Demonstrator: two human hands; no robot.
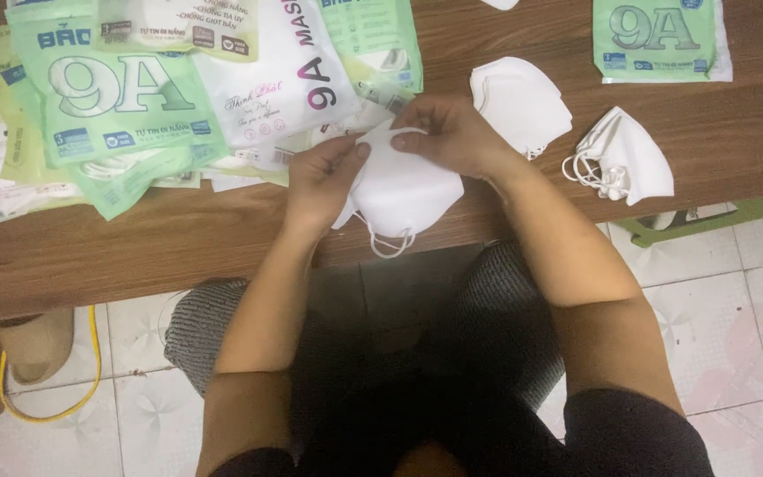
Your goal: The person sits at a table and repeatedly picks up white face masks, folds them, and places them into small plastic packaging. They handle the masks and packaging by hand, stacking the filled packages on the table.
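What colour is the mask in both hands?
White, ear loops too: face mask, seen in the head view.

Brown wooden table (134, 256) spans upper frame, grain running sideways, front edge just below grip; pale floor tiles (744, 291) with faint flower pattern beneath; green plastic stool (717, 216) under table well right of grip; yellow cable (46, 411) looped on tiles far lower left; light soft, dim

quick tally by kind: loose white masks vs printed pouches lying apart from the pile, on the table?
Loose white masks: 3 – one held in the left hand and right hand, i.e. the held mask; the folded mask; the mask with bunched ear loops.
Separate green-and-white pouch: 1.
Overlapping pouch pile at left: count cannot be told.
Total countable: 4, all on the wooden table.
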